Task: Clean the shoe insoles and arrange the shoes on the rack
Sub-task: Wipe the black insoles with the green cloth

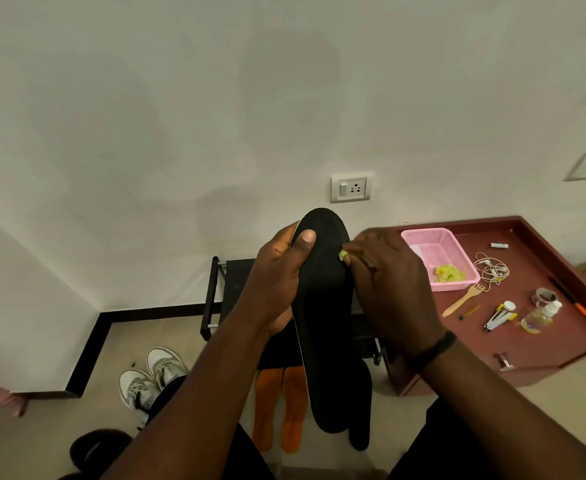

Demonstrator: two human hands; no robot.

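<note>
A long black insole (324,323) stands upright in front of me. My left hand (277,278) grips its upper part, thumb pressed on the black face. My right hand (391,285) pinches a small yellow-green cloth (343,255) against the insole's right edge. Two orange insoles (279,407) lie side by side on the floor below, and another black insole (360,427) lies to their right, partly hidden. A pair of grey and white sneakers (151,379) sits on the floor at the left. The black shoe rack (229,289) stands against the wall behind my hands, mostly hidden.
At the right is a maroon table (540,344) with a pink basket (438,256) holding a yellow cloth, a wooden fork (462,299), earphones, a small bottle (540,317), nail clippers and a pen. A dark round object (97,448) lies at the bottom left.
</note>
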